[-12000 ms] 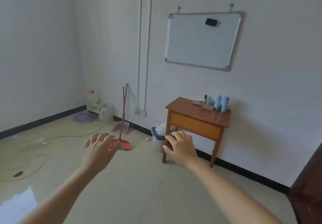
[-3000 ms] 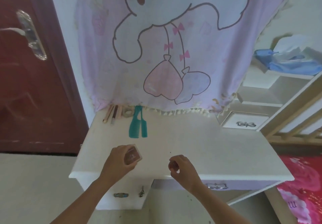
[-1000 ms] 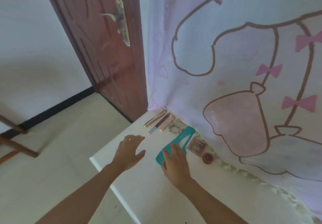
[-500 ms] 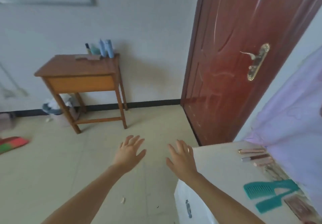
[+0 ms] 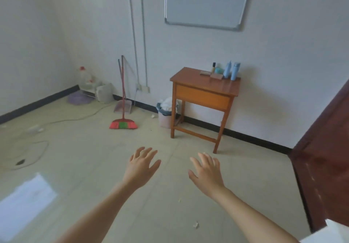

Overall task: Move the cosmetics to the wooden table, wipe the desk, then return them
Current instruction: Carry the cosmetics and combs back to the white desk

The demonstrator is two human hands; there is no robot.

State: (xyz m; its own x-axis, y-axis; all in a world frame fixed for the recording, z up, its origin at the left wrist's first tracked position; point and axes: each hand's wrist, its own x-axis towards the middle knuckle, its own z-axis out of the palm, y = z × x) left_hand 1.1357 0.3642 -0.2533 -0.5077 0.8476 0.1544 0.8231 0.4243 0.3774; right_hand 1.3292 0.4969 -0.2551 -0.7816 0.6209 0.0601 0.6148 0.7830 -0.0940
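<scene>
Left grip (image 5: 142, 167): fingers spread and nearly straight, palm down, nothing in it. Right grip (image 5: 206, 171): likewise fanned wide, thumb out, holding nothing. The two sit side by side, apart, at the ends of bare forearms reaching out over the tiled floor (image 5: 85, 167). Neither touches anything.

Ahead and slightly right, the wooden bench (image 5: 190, 81) stands against the far wall, with one drawer front facing this way. The cosmetics are clustered at the back right of its top:
- two pale blue bottles (image 5: 234, 71), upright, just beside each other
- a small dark-capped bottle (image 5: 213, 67), upright
- a teal jar (image 5: 219, 70) between that bottle and the blue pair
- two flat brownish cases (image 5: 216, 76) lying in front of the rest

Labels are too small to read.

Just left of the bench legs is a waste bin (image 5: 165, 116) with white stuff heaped in it. Further left, a broom (image 5: 123, 124) with a red-and-green head stands on the floor, its handle leaning on the wall. A dustpan (image 5: 122, 108) sits behind it. A whiteboard (image 5: 205, 3) hangs above the bench. A white cable (image 5: 75, 119) trails across the floor.

A dark red door (image 5: 324, 157) is at the right edge. A corner of the white bench (image 5: 337, 231) shows at lower right, well apart from the wooden one.
</scene>
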